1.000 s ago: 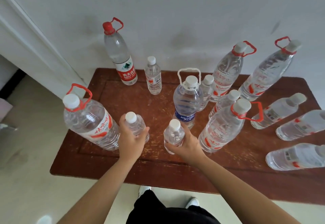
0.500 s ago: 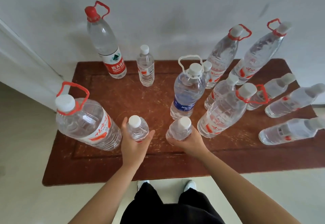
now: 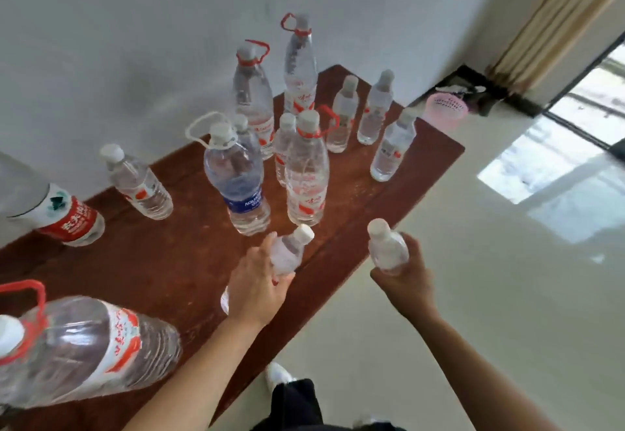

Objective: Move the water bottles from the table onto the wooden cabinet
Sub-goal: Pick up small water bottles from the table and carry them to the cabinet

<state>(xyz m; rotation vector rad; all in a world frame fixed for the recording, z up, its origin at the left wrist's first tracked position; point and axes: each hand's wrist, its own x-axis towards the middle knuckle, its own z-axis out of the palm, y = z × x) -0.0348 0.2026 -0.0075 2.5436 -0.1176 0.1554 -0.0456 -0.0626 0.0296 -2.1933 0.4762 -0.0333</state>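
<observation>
Left hand [image 3: 253, 290] grips bottle [image 3: 287, 256] near table [image 3: 162, 261] edge — right hand [image 3: 406, 286] grips second bottle [image 3: 387, 249] over open floor [image 3: 490, 295].

A sparse home room: plain white wall [image 3: 135, 41], glossy tiled floor [image 3: 507, 295], curtain [image 3: 558, 14] beside a window [image 3: 602, 99], pink basket [image 3: 446, 110].

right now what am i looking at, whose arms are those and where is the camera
No machine here: these are a person's two bare arms, seen from one camera worn on their head, looking down. The left hand grips a small water bottle above the brown table; the right hand grips a second small bottle out over the floor. Many more water bottles stand on the table, among them a blue-labelled bottle and a big red-handled bottle nearest the camera.
</observation>
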